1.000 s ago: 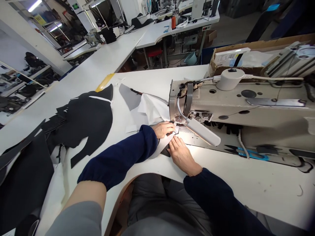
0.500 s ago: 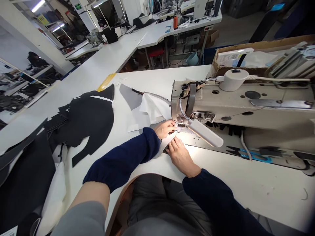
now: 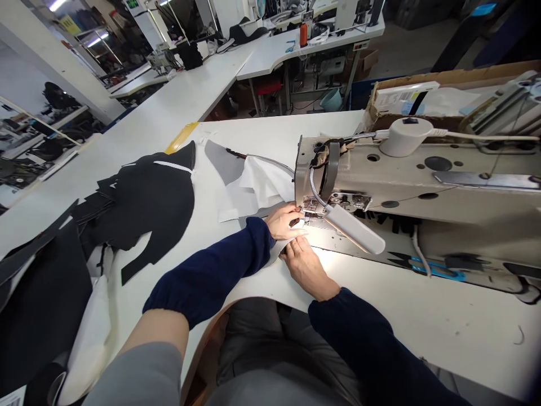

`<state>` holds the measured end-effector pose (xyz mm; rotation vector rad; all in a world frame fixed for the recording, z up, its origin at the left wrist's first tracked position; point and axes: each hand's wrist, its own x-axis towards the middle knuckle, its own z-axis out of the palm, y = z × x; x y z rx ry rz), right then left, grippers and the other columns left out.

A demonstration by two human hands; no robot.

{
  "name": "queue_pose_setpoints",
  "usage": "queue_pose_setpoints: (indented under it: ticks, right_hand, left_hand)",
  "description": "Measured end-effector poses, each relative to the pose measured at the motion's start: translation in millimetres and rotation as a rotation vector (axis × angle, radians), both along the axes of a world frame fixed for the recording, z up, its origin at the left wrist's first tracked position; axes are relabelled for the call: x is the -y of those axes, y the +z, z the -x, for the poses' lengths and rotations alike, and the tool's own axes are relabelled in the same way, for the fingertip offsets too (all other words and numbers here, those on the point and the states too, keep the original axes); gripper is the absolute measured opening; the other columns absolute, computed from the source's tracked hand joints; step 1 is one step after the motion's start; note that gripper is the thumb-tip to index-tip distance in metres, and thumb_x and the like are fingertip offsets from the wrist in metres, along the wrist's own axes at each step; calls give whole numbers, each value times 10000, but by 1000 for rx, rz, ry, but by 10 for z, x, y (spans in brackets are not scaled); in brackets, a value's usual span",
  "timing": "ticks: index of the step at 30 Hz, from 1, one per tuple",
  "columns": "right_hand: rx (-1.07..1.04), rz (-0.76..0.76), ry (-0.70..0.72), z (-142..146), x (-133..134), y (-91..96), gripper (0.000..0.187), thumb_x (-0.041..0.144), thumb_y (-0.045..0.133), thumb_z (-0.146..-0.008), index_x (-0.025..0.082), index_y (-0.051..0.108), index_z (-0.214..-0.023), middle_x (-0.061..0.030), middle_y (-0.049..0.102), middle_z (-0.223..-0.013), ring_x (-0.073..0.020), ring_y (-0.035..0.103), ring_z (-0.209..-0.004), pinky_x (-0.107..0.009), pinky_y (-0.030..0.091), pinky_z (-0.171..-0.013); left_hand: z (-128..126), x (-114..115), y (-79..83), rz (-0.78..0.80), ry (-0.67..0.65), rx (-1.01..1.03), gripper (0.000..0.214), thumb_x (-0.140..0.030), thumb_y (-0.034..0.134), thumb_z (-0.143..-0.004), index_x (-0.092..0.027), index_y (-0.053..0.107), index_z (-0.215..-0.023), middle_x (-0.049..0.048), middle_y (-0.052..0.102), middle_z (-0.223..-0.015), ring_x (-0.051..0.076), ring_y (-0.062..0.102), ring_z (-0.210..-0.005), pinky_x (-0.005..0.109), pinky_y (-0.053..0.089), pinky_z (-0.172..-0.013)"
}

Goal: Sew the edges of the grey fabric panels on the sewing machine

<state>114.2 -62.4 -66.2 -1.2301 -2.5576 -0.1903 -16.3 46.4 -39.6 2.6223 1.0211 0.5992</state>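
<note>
The sewing machine (image 3: 397, 180) stands on the white table, and its lamp lights the spot under the needle. Right beside the presser foot, my left hand (image 3: 282, 222) is closed on a light grey fabric piece (image 3: 276, 249), with its thumb and fingers bent over the cloth. My right hand (image 3: 305, 266) lies just nearer to me, its curled fingertips gripping the near edge of the same piece. The fingers hide much of that fabric. Behind my left hand, thin white material (image 3: 260, 183) lies crumpled over grey fabric (image 3: 224, 160).
Stacked black fabric pieces (image 3: 156, 197) cover the table's left side. Blue-handled snips (image 3: 439, 269) lie at the machine's base. A cardboard box (image 3: 456, 79) stands behind the machine, and a strip of yellow tape (image 3: 181, 138) marks the table's far edge.
My right hand has shifted slightly left with the fabric edge. The fingers of my left hand now reach further over the cloth, and less of the fabric shows between my hands.
</note>
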Motion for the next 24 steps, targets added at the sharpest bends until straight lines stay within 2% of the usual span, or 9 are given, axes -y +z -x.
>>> queue_pose_setpoints:
  ticks: [3,6,8,12,17,24]
  right_hand:
    - [-5,17,8,-6,5,-4,338,196,407,-944,-32,621,-1071,-244,631,-1018,-321,543,-1102,-521,354,-1037]
    - [-14,25,25,-19,6,-32,330,149,424,-917,-29,605,-1127,-261,595,-1157,-327,500,-1192,-514,361,-1042]
    - [-21,24,32,-26,-1,-61,350,116,438,-891,-36,585,-1171,-277,542,-1255,-336,452,-1257,-511,361,-1051]
    - [-21,-3,2,-19,-24,-110,395,143,443,-898,-65,550,-1216,-295,502,-1302,-356,415,-1293,-504,369,-1060]
    - [-15,-3,-29,6,-50,-133,436,204,435,-927,-97,521,-1231,-315,461,-1330,-363,395,-1306,-501,381,-1054]
    - [-13,-29,-48,-15,-119,-134,416,180,438,-913,-93,539,-1210,-308,490,-1308,-364,413,-1291,-480,396,-1036]
  left_hand:
    - [-45,65,-35,6,57,-10,472,-384,717,-700,-151,647,-1104,120,579,-1141,259,563,-1077,386,502,-950]
    - [-58,74,-127,-3,71,-11,363,-201,593,-764,-165,650,-1121,105,583,-1150,236,559,-1096,367,500,-963]
    - [-51,62,-187,-7,73,3,393,-104,503,-770,-167,649,-1130,96,586,-1166,212,571,-1084,352,507,-956]
    - [-30,57,-238,-6,93,103,430,-51,441,-782,-165,633,-1149,81,589,-1193,179,592,-1062,322,504,-962]
    - [-30,67,-211,23,160,229,376,-42,484,-781,-170,615,-1110,67,623,-1106,173,603,-1024,303,502,-950]
    - [-62,-41,-228,93,214,218,345,9,518,-744,-155,551,-1046,72,609,-1046,175,605,-1006,306,512,-904]
